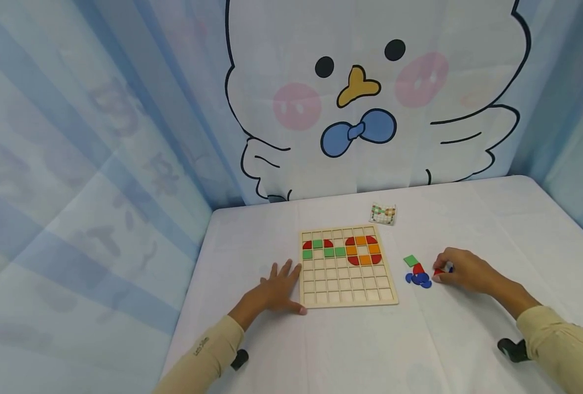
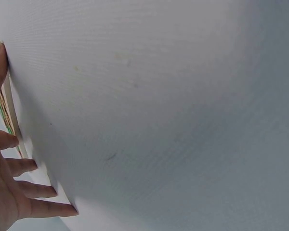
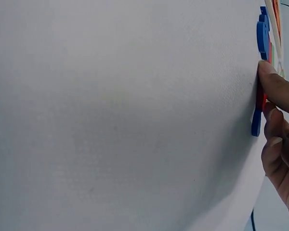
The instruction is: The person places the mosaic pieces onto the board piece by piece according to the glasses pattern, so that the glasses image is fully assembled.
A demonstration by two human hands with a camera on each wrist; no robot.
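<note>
The left hand (image 1: 273, 291) lies with its fingers spread wide along the left edge of the wooden grid board (image 1: 342, 284), its thumb at the near left corner. The right hand (image 1: 463, 269) pinches a red piece (image 1: 438, 272) between thumb and fingertips, low at the tabletop; a blue piece (image 1: 450, 268) shows just beside those fingers. Left of this hand are a small cluster of blue pieces (image 1: 421, 278), another red piece (image 1: 418, 268) and a green square (image 1: 411, 260). The board lies flat, its far rows bearing red, green and orange pieces (image 1: 361, 241). Behind it sits a small printed card (image 1: 383, 214).

All this rests on a pale, near-white tabletop (image 1: 350, 350) with rounded far corners, faint creases and soft shadows under both hands. Beige sleeves (image 1: 207, 350) reach in from the near side. Blue-and-white curtains (image 1: 74, 164) rise at left and right; the backdrop (image 1: 370, 164) shows a large white cartoon figure with pink cheeks and a blue bow tie.
</note>
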